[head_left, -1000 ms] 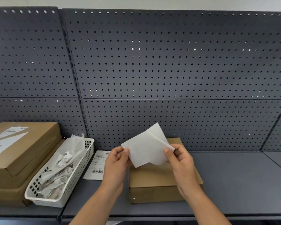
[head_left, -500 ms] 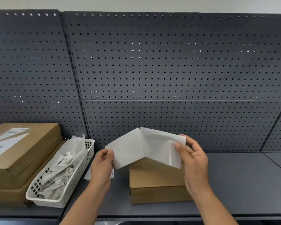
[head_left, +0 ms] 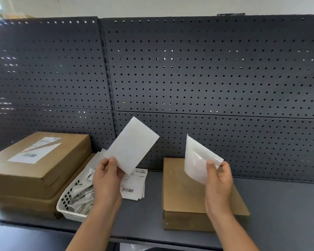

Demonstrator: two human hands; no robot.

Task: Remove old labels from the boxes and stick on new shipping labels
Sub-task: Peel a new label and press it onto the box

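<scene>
My left hand [head_left: 107, 180] pinches a white label sheet [head_left: 132, 145] by its lower corner, held up above the shelf. My right hand [head_left: 218, 182] pinches a glossy, translucent backing sheet [head_left: 198, 163], which curls over a plain brown cardboard box [head_left: 185, 200] lying flat on the dark shelf. The two sheets are fully apart. On the left, a stack of two brown boxes [head_left: 43, 171] carries a printed label with a barcode [head_left: 35, 150] on top.
A white plastic basket [head_left: 69, 205] full of crumpled label scraps stands between the stack and my left hand. Several printed shipping labels [head_left: 134, 185] lie on the shelf [head_left: 283, 205] behind my left hand. A dark pegboard wall [head_left: 207, 78] closes the back.
The two sheets, joined at a fold half a second ago, have come apart. My left hand carried the label leftward and my right hand took the backing rightward. The view shifted right.
</scene>
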